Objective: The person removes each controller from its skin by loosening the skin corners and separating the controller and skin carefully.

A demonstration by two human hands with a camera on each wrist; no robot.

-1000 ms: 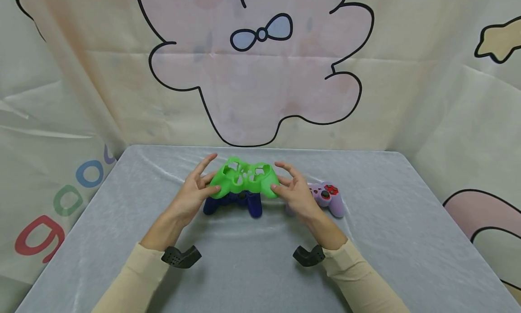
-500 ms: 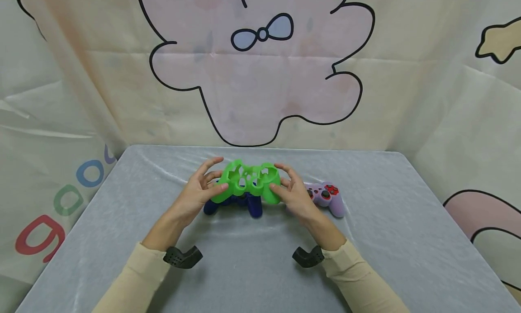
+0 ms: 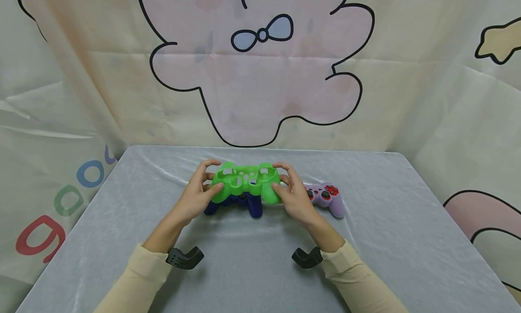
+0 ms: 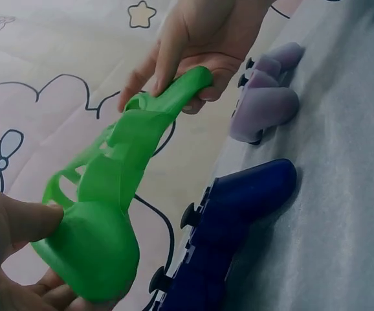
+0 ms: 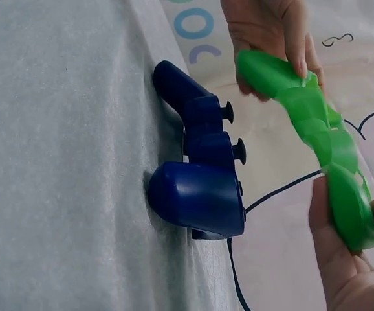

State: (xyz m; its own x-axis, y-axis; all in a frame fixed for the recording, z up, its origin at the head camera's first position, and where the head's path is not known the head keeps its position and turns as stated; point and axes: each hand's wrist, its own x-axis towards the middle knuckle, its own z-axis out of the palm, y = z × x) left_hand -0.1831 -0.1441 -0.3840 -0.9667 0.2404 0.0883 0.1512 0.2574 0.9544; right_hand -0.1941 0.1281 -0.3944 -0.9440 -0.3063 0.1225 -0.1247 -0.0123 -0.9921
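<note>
A bright green silicone controller cover [image 3: 246, 179], with cut-out holes, is stretched between both hands. My left hand [image 3: 196, 191] pinches its left grip, thumb on the front face and fingers behind. The right hand [image 3: 296, 196] holds the opposite grip the same way. Below the cover a dark blue game controller [image 3: 254, 206] lies on the table; the head view shows only its lower part. Both wrist views show a gap between the cover [image 4: 119, 168] and the blue controller [image 5: 200, 191], whose thumbsticks point up.
A light purple game controller [image 3: 335, 204] with red buttons lies right of the blue one, partly behind the right hand. A pale grey cloth covers the table [image 3: 244, 267]. A printed curtain [image 3: 252, 78] hangs behind its far edge.
The green cover has tilted and shifted slightly between the hands, sitting a little lower over the blue controller than at first. Both controllers have stayed in place.
</note>
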